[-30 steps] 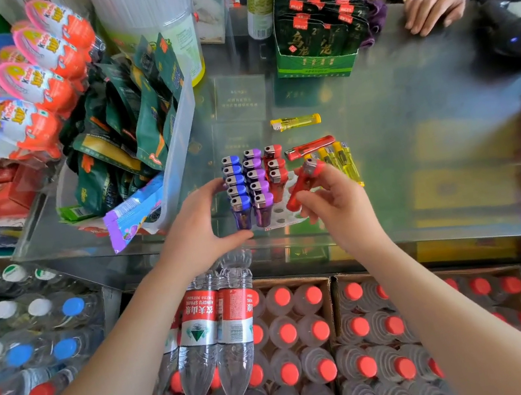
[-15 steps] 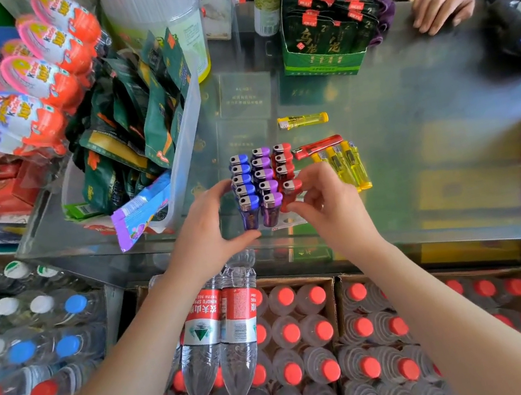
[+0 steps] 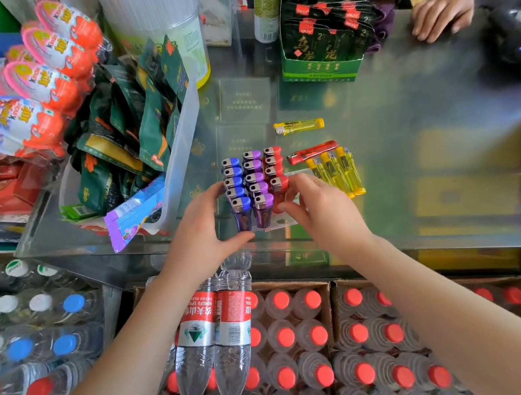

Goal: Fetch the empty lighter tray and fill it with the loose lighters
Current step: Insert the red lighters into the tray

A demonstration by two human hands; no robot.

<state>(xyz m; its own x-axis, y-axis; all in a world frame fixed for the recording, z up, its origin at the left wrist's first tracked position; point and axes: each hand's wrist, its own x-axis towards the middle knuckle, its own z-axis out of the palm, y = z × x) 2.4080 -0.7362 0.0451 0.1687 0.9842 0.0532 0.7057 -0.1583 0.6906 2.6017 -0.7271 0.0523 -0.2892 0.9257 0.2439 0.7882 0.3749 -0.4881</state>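
Glass counter (image 3: 421,169) fills the middle of the frame, with the lighter tray (image 3: 286,220) at its near edge, just below centre. Since a second ago the red lighter (image 3: 280,190) has left the air above the tray's right side and now stands low in the red column, the right hand (image 3: 324,214) having followed it down. That hand's fingers are pinched narrowly on the lighter's lower body, thumb underneath. The left hand (image 3: 199,236) cups the tray's left side as before, fingers spread partway, thumb against the front blue lighter (image 3: 241,212). Right of the tray lie three yellow lighters (image 3: 338,171) side by side, a loose red one (image 3: 312,152) above them, and a single yellow lighter (image 3: 298,126) higher up.
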